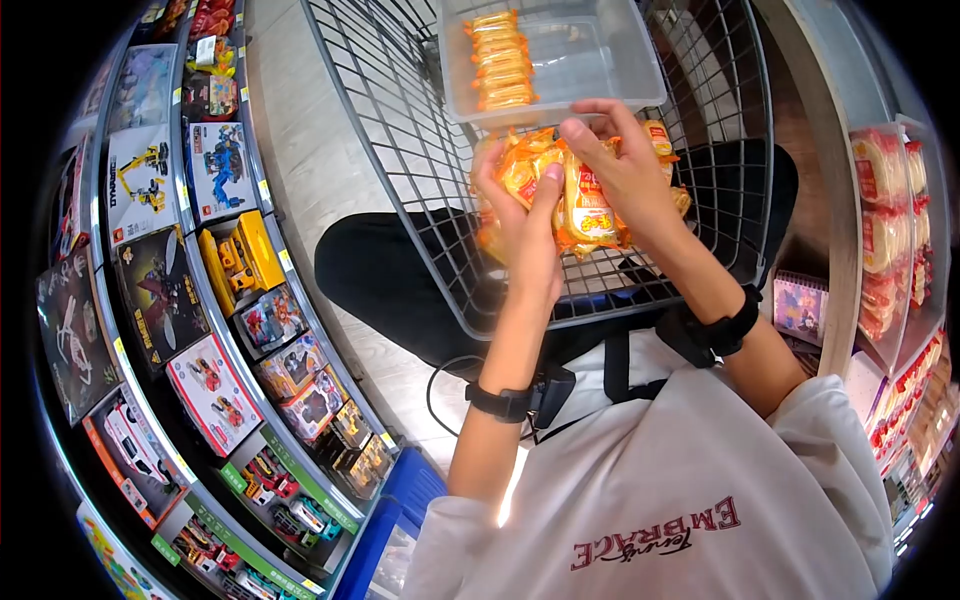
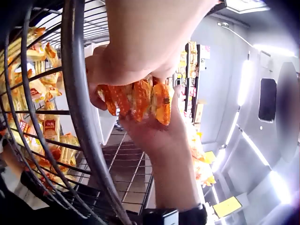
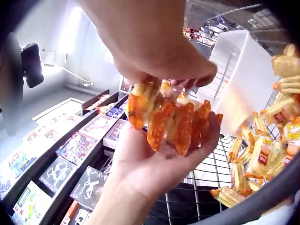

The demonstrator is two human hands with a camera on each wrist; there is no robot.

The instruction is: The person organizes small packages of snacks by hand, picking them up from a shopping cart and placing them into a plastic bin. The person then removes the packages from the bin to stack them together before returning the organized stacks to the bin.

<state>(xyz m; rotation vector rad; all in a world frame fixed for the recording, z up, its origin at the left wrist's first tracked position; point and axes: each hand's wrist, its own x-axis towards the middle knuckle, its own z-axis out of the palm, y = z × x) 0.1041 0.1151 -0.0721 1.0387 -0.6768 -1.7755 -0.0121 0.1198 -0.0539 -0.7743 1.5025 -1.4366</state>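
Several orange-and-yellow snack packets [image 1: 590, 205] [image 2: 140, 101] [image 3: 171, 124] are bunched in a row between the hands above the cart's near end. The left hand [image 1: 525, 225] [image 2: 136, 47] [image 3: 154, 164] grips them from the left, its thumb across the front packet. Against their other side rests the right hand [image 1: 635, 175] [image 2: 161, 136] [image 3: 154, 47], thumb and fingers extended past the top of the bunch; its contact area is partly hidden. A clear plastic bin [image 1: 610, 60] [image 3: 239, 65] at the cart's far end holds a neat row of similar packets [image 1: 500, 62].
Loose packets [image 2: 51, 124] [image 3: 260, 157] lie in the wire cart [image 1: 400, 150] below and beside the hands. Shelves of boxed toys [image 1: 150, 185] line the left side. Bagged snacks [image 1: 880, 230] stand at the right, and a blue basket [image 1: 415, 490] is at lower left.
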